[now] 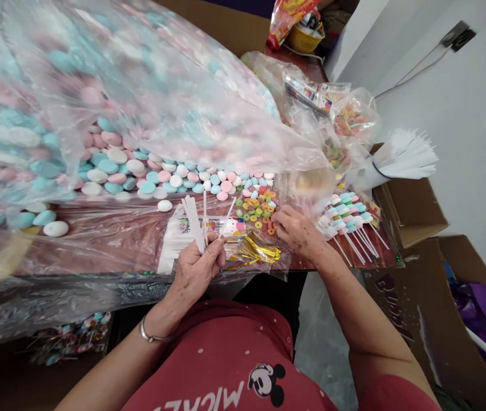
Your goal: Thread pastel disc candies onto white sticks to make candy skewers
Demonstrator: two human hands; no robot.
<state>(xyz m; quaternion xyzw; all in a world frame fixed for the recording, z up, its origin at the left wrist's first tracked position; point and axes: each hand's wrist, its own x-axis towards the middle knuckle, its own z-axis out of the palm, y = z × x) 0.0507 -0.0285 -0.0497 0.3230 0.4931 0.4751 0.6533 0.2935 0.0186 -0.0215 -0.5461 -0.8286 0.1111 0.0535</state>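
My left hand (pixel 200 264) is closed around a bunch of white lollipop sticks (pixel 193 220), with two thinner sticks standing apart from the rest. To its right, my right hand (pixel 296 229) reaches over a pile of small ring candies (pixel 256 208) in green, orange, yellow and red. Its fingers are bent together at the pile's right edge; whatever lies between the fingertips is hidden. Gold twist ties (pixel 262 251) lie between the hands. Under the left hand are clear printed bags (pixel 172 242). Pink, blue and white oval candies (pixel 149 181) spread behind both hands.
A large clear plastic bag of oval candies (pixel 149 91) covers the table's left and back. Finished candy skewers (pixel 349 216) lie at the right. Behind them, a container holds many white sticks (pixel 408 157). Cardboard boxes (pixel 418 302) stand beside the table's right end.
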